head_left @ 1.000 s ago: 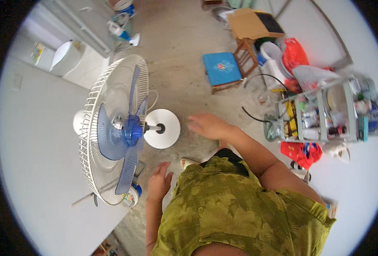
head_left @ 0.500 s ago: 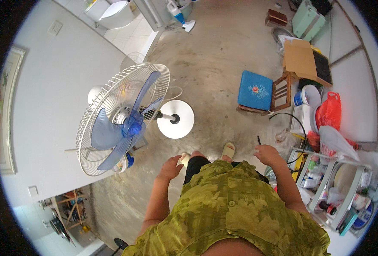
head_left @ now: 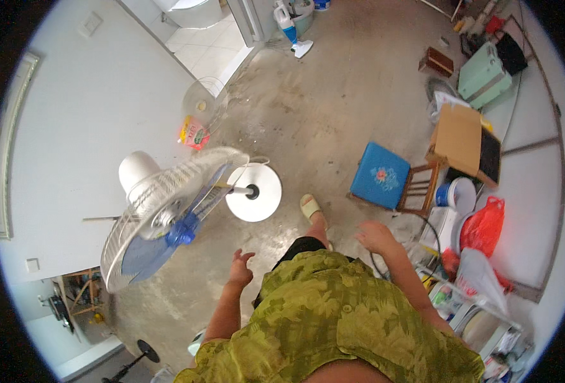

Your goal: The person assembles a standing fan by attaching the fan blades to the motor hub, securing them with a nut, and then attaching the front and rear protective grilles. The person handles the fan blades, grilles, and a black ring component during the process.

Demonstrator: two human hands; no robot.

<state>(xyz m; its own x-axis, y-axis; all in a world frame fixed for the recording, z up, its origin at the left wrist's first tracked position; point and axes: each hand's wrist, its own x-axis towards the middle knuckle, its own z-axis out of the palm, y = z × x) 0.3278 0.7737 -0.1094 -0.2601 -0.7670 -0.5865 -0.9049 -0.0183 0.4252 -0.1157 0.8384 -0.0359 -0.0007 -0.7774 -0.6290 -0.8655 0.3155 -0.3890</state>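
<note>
A white pedestal fan [head_left: 254,191] stands at my left, its wire cage off the front and its blue blades [head_left: 145,255] bare, on a round white base. My left hand [head_left: 240,268] hangs open beside my hip, right of the blades, fingers apart and touching nothing. On the other side, my right hand [head_left: 374,236] is curled around a black cord [head_left: 437,237], which loops out toward the shelf. The grip itself is partly hidden by the back of the hand.
A wooden chair with a blue seat [head_left: 380,175] stands ahead to the right. Beyond it are an open cardboard box [head_left: 459,137], a white bucket [head_left: 461,195], a red bag [head_left: 483,226] and a cluttered shelf [head_left: 480,319]. A pink pouch [head_left: 195,133] lies by the left wall.
My view has turned and I have stepped, one foot now forward. The fan appears lower and tilted further left. My right hand has moved slightly left, the cord swinging with it.
</note>
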